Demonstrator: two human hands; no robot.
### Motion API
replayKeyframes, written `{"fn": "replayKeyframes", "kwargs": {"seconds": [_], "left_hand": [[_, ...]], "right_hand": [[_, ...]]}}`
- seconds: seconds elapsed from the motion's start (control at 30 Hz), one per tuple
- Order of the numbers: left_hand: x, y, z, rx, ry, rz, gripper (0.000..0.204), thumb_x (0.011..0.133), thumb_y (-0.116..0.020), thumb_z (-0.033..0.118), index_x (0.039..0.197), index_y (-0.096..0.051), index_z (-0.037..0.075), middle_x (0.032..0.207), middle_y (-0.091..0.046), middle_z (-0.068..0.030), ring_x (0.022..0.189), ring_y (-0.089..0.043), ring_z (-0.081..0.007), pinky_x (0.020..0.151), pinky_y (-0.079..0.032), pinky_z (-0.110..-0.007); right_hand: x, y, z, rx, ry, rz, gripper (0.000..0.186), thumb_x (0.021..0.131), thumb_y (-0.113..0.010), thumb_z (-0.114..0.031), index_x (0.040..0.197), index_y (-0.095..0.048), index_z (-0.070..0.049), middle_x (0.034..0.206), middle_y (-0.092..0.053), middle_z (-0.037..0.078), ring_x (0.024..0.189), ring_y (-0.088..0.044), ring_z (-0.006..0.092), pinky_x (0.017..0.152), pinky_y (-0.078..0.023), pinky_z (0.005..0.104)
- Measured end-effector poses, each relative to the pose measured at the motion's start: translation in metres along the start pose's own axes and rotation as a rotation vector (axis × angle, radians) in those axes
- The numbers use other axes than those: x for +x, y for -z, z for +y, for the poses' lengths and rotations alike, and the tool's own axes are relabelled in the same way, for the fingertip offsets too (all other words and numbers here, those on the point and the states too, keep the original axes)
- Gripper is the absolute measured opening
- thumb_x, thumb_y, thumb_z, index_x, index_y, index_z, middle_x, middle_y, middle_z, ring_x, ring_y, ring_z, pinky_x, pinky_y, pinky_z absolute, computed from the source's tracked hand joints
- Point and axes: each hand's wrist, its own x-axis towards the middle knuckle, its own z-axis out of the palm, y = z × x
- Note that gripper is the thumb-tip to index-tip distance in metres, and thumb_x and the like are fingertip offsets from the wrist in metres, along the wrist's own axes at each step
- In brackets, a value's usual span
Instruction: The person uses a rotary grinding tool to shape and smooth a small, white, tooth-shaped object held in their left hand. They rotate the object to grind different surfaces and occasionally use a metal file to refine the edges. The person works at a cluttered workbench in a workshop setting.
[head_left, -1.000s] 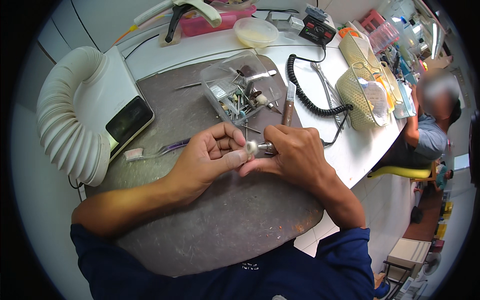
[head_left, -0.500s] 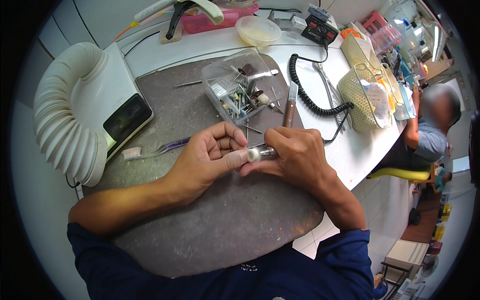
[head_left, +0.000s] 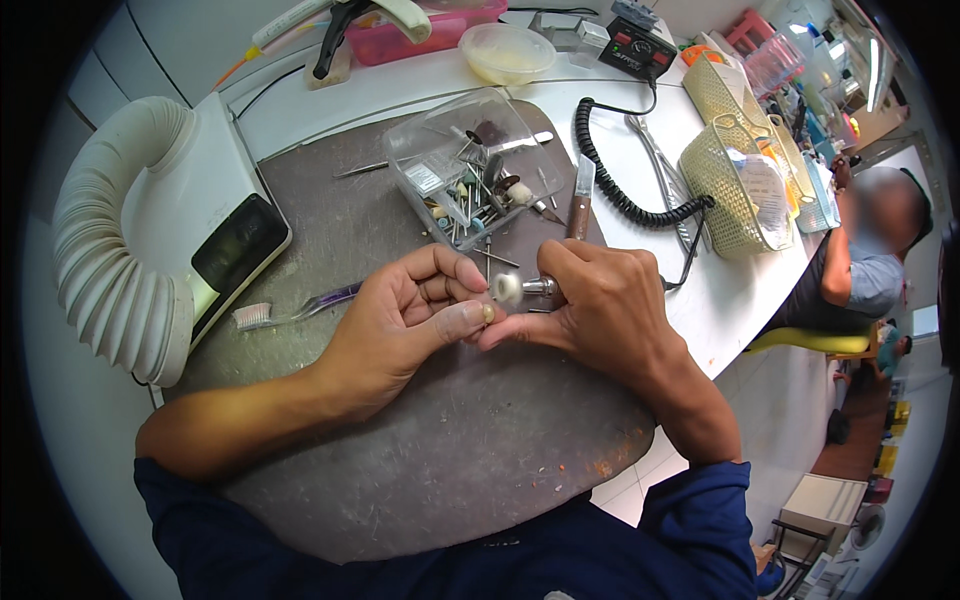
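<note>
My left hand (head_left: 420, 320) pinches a small yellowish piece (head_left: 488, 314) between thumb and fingertips. My right hand (head_left: 595, 300) is wrapped round a steel rotary handpiece (head_left: 540, 287), its blurred white polishing wheel (head_left: 508, 289) just above the small piece; whether the two touch I cannot tell. Above my hands a clear plastic box (head_left: 420, 160) holds several mounted burs and wheels. A wood-handled knife (head_left: 580, 210) lies right of the box, and a purple toothbrush (head_left: 334, 297) lies left of my left hand, all on a dark grey mat (head_left: 420, 470).
A white machine with ribbed hose (head_left: 105, 240) stands at left. At right are a coiled cord, steel tongs (head_left: 660, 180), yellow baskets (head_left: 725, 195) and a black control box (head_left: 635, 50). A pink tray and plastic bowl (head_left: 505, 55) sit behind. A seated co-worker (head_left: 870, 280) is at far right.
The small piece in my left fingertips has come into clearer view below the wheel, which was over it before. My right hand has shifted slightly right. The co-worker's arm moved.
</note>
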Motion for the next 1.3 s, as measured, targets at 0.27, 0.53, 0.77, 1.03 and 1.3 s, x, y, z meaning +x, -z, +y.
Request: {"fn": "replayKeyframes", "kwargs": {"seconds": [0.27,0.53,0.77,1.03,1.3], "left_hand": [[0.0010,-0.0025,-0.0001,0.019,-0.007,0.008,0.021,0.092,-0.064,0.005,0.107,-0.049,0.004,0.102,-0.062,-0.0066,0.096,-0.062,-0.0113,0.085,-0.050,-0.025],[0.0005,-0.0055,0.0004,0.038,-0.007,0.035,0.023,0.091,-0.067,0.007,0.106,-0.049,0.005,0.098,-0.062,-0.0051,0.092,-0.062,-0.0103,0.082,-0.050,-0.023],[0.0004,-0.0068,0.0008,0.035,-0.017,0.036,0.023,0.090,-0.067,0.007,0.106,-0.050,0.005,0.099,-0.062,-0.0051,0.092,-0.062,-0.0102,0.082,-0.050,-0.023],[0.0015,-0.0031,-0.0010,0.049,-0.054,-0.009,0.018,0.093,-0.063,0.005,0.107,-0.052,0.003,0.101,-0.064,-0.0064,0.093,-0.063,-0.0085,0.085,-0.051,-0.021],[-0.0004,-0.0034,-0.0020,0.062,-0.059,0.010,0.018,0.093,-0.063,0.004,0.107,-0.052,0.003,0.101,-0.063,-0.0069,0.094,-0.062,-0.0091,0.086,-0.051,-0.022]], "right_hand": [[0.0013,0.0064,-0.0030,-0.022,0.066,-0.060,0.060,0.074,-0.070,-0.064,0.061,-0.050,-0.008,0.055,-0.055,0.005,0.047,-0.061,0.0198,0.042,-0.045,0.0313],[0.0009,0.0063,-0.0039,-0.034,0.054,-0.055,0.060,0.074,-0.069,-0.064,0.061,-0.051,-0.008,0.056,-0.055,0.004,0.048,-0.061,0.0191,0.042,-0.045,0.0310],[-0.0010,-0.0006,-0.0018,-0.014,0.082,-0.034,0.062,0.074,-0.067,-0.066,0.061,-0.052,-0.007,0.056,-0.057,0.005,0.046,-0.060,0.0205,0.042,-0.045,0.0318],[0.0003,0.0006,0.0001,-0.021,0.075,-0.055,0.066,0.074,-0.065,-0.069,0.061,-0.053,-0.006,0.057,-0.059,0.008,0.046,-0.061,0.0228,0.042,-0.045,0.0323],[0.0010,0.0047,0.0043,-0.019,0.056,-0.104,0.067,0.074,-0.064,-0.070,0.066,-0.054,-0.004,0.058,-0.059,0.010,0.048,-0.062,0.0249,0.044,-0.046,0.0338]]}}
